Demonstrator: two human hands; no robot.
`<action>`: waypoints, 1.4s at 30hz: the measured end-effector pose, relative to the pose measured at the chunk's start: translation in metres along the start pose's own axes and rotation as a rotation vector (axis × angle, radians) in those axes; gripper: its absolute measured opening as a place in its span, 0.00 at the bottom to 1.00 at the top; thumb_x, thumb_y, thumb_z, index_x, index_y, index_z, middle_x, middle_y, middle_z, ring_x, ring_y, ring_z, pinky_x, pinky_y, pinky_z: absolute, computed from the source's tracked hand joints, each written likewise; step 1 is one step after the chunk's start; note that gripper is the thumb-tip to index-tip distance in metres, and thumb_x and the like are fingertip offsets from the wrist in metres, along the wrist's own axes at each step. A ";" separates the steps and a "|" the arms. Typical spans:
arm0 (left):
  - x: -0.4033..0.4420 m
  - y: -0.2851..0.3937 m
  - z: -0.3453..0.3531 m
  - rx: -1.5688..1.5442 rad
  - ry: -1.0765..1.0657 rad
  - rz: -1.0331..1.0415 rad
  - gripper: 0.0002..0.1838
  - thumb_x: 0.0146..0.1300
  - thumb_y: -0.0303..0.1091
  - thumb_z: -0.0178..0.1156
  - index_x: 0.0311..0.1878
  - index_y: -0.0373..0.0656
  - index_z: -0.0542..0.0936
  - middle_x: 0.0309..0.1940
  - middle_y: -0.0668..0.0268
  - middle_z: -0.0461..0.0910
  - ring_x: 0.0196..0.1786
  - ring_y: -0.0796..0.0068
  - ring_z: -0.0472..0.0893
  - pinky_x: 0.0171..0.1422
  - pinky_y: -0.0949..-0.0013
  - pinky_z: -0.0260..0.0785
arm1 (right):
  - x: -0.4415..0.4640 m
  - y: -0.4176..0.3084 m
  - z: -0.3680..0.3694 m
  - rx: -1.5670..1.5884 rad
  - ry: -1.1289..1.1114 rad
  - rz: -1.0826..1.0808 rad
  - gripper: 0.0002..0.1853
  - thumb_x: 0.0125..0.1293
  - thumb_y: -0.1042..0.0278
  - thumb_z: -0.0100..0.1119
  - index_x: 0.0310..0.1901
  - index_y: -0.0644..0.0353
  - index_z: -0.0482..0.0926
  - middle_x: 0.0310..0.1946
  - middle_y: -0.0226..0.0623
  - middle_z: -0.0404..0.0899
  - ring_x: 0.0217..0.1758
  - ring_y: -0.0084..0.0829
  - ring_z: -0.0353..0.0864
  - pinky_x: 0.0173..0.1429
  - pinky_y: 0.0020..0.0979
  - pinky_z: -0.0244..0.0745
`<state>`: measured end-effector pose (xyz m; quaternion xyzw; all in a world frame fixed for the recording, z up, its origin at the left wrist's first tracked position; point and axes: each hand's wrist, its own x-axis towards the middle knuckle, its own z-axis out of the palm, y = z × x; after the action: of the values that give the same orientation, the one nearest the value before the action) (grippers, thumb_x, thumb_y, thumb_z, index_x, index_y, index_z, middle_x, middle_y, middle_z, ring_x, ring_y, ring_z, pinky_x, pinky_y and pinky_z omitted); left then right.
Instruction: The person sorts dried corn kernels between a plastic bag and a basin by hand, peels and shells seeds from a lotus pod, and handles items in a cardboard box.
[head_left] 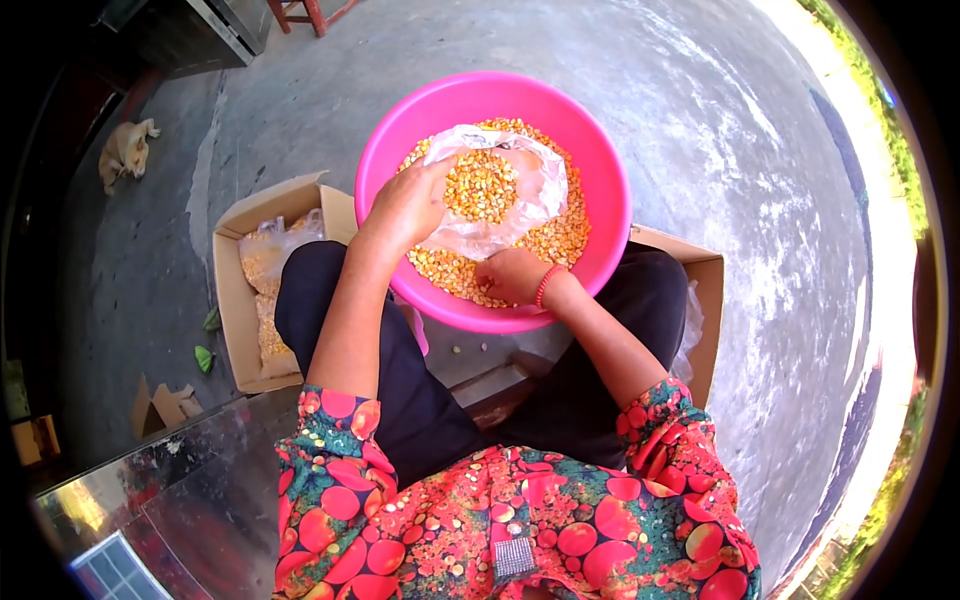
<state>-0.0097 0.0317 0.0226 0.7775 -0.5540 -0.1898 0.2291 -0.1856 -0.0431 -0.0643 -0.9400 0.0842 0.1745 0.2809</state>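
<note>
A pink plastic basin (592, 135) stands in front of me between my knees, with loose yellow corn kernels (445, 272) over its bottom. Inside it a clear plastic bag (545, 185) lies with its mouth spread open, and more kernels are heaped in it. My left hand (410, 203) grips the left rim of the bag, its fingertips partly hidden by the plastic. Below the bag's near edge, my right hand (514, 275), with a red bracelet at the wrist, is curled down into the loose kernels; its fingertips are partly hidden there.
A cardboard box (228, 290) with filled plastic bags stands by my left knee. Another cardboard box (707, 300) is at my right knee. A dog (127, 153) lies on the concrete floor (290, 110) at far left. A red stool (305, 15) stands at the back.
</note>
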 end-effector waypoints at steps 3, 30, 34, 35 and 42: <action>-0.001 -0.001 0.002 0.011 0.071 0.075 0.22 0.54 0.26 0.47 0.55 0.48 0.72 0.37 0.47 0.76 0.43 0.50 0.76 0.48 0.55 0.68 | -0.001 0.010 0.001 0.039 0.023 -0.064 0.10 0.49 0.66 0.56 0.35 0.55 0.79 0.28 0.43 0.78 0.31 0.42 0.78 0.39 0.37 0.72; -0.002 -0.004 0.000 0.003 0.033 0.060 0.21 0.52 0.24 0.50 0.51 0.46 0.75 0.39 0.47 0.76 0.43 0.52 0.76 0.48 0.57 0.68 | -0.027 0.007 -0.085 1.051 0.834 -0.083 0.06 0.59 0.76 0.55 0.39 0.63 0.77 0.27 0.23 0.76 0.30 0.12 0.72 0.33 0.18 0.67; -0.003 -0.006 -0.006 -0.046 0.041 -0.011 0.22 0.50 0.23 0.52 0.50 0.49 0.77 0.39 0.47 0.76 0.41 0.53 0.77 0.48 0.59 0.69 | -0.027 0.033 -0.084 0.636 1.141 0.091 0.20 0.53 0.72 0.63 0.49 0.62 0.72 0.36 0.34 0.75 0.42 0.24 0.76 0.43 0.24 0.72; -0.002 -0.008 -0.006 -0.062 0.104 0.007 0.22 0.49 0.22 0.53 0.49 0.50 0.78 0.39 0.46 0.76 0.41 0.53 0.77 0.48 0.60 0.69 | -0.023 0.043 -0.077 0.497 1.148 0.077 0.25 0.51 0.70 0.64 0.52 0.60 0.70 0.39 0.37 0.75 0.45 0.30 0.76 0.45 0.27 0.72; 0.002 -0.015 -0.010 -0.176 0.340 0.094 0.23 0.46 0.17 0.54 0.49 0.43 0.78 0.42 0.56 0.79 0.43 0.70 0.78 0.51 0.75 0.67 | -0.019 0.047 -0.064 0.977 0.612 0.114 0.15 0.62 0.70 0.52 0.50 0.64 0.72 0.39 0.32 0.76 0.40 0.20 0.76 0.43 0.23 0.71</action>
<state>0.0076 0.0353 0.0223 0.7485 -0.5245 -0.0926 0.3950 -0.1977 -0.1162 -0.0308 -0.7028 0.2829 -0.1494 0.6354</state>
